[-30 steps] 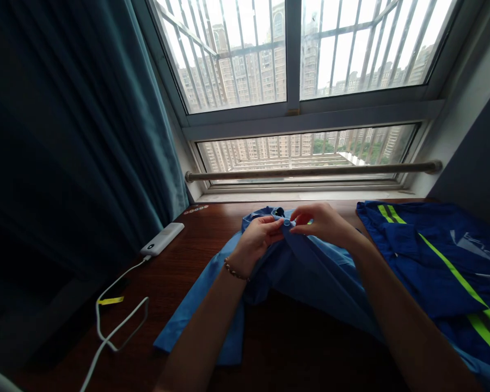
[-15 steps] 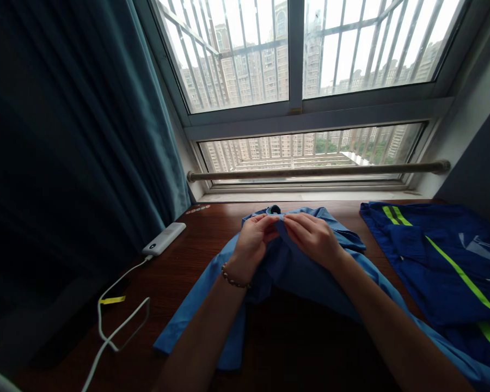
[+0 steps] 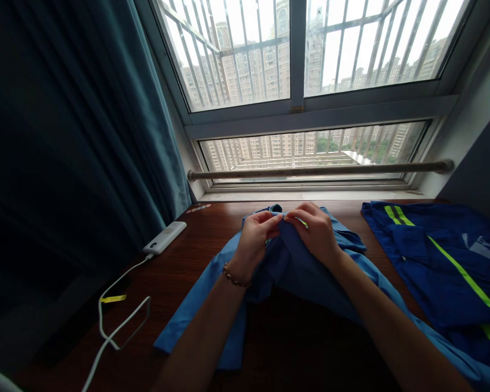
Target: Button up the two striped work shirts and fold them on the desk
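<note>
A light blue shirt [image 3: 310,277] lies spread over the dark wooden table, one sleeve reaching toward the lower left and cloth trailing to the lower right. My left hand [image 3: 256,234], with a beaded bracelet at its wrist, pinches the shirt's raised edge between thumb and fingers. Right beside it, my right hand [image 3: 312,228] also has its thumb and fingertips closed on that edge. The fingertips of both hands nearly meet. Whatever small detail lies between them is hidden.
Folded dark blue clothing [image 3: 428,261] with yellow-green stripes lies on the right. A white power bank [image 3: 164,238] with a white cable [image 3: 102,321] sits at left, near the blue curtain [image 3: 159,163]. A metal rail [image 3: 318,171] crosses the window behind the table [image 3: 179,277].
My right hand's fingers have lifted and bent more at the shirt's edge, opening a small gap under the index finger. My left hand has barely moved and keeps its pinch.
</note>
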{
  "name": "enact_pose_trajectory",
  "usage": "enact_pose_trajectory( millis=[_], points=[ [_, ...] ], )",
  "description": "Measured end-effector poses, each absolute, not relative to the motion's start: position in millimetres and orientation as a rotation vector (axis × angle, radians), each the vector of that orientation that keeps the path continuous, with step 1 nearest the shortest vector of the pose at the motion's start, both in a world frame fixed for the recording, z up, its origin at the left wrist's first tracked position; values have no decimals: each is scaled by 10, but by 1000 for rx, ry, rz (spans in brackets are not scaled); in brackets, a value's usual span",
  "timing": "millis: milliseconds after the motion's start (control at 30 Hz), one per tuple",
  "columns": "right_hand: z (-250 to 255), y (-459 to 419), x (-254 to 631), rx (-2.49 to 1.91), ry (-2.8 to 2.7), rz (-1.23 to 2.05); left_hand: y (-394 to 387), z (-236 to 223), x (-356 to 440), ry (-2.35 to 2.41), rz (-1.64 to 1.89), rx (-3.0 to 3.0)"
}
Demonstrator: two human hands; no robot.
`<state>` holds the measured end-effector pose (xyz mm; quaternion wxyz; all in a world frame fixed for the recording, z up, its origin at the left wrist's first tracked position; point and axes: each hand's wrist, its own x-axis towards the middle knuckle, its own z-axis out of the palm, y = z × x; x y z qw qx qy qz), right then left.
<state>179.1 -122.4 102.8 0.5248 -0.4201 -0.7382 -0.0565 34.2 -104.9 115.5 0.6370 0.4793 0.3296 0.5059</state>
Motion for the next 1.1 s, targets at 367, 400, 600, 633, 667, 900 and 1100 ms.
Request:
enact_pose_trajectory(
  millis=[367,400,600,633,667,900,1100],
  points=[
    [877,-999,1880,-881,-1114,1044,-872,1051,328,521,1016,1260],
    [855,-995,1864,-875,-1079,1089,-856,1026,336,557,1070,1313],
    [869,-1082,1763,-1080,-1235,807,-859,929,384,903,1352,1797],
    [878,-1092,1756,-1129,-1278,718,-870,925,389,942,1386,1891],
    [882,-1095,1753,-1165,-1304,651,-880,922,394,961,1403,1975],
    [750,-996,1788,-1031,-1138,894,-821,852,431,868,1312,1878],
    [649,-925,1731,-932,-732,1104,-832,809,467,953,1297,1972]
  ],
)
